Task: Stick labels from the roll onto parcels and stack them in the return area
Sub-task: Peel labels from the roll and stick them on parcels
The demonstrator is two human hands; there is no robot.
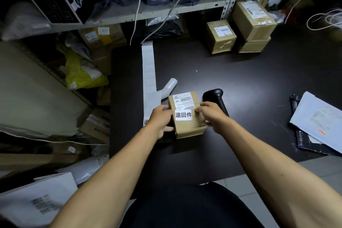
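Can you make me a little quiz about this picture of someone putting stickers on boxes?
1. True or false: the white return label is already on the small cardboard parcel.
2. What lies on the table just right of the parcel, behind the right hand?
A. a black handheld scanner
B. a pair of scissors
C. a red cup
3. Fill in: the long white label strip lies to the ____ of the parcel, past the left hand.

Key
1. True.
2. A: the black handheld scanner.
3. Left.
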